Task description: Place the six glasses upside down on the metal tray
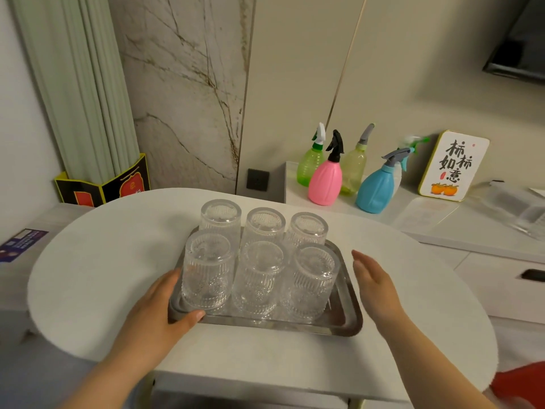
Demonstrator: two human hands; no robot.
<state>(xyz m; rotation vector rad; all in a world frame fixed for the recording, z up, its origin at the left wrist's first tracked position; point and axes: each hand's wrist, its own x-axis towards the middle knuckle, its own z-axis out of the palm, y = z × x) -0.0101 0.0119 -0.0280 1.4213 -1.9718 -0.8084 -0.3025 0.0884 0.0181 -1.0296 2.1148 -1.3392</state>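
Observation:
Several clear ribbed glasses (259, 270) stand upside down in two rows on the metal tray (348, 320), which lies on the white oval table (97, 276). My left hand (159, 314) holds the tray's near left corner, thumb on the rim beside the front left glass (206, 270). To the right of the tray, a little apart from its edge, my right hand (374, 287) hovers with flat, spread fingers and holds nothing.
Several spray bottles, among them a pink one (326, 180) and a blue one (376, 190), stand on a white counter behind the table, beside a white sign (454, 165). A black and yellow box (103, 187) sits at the back left.

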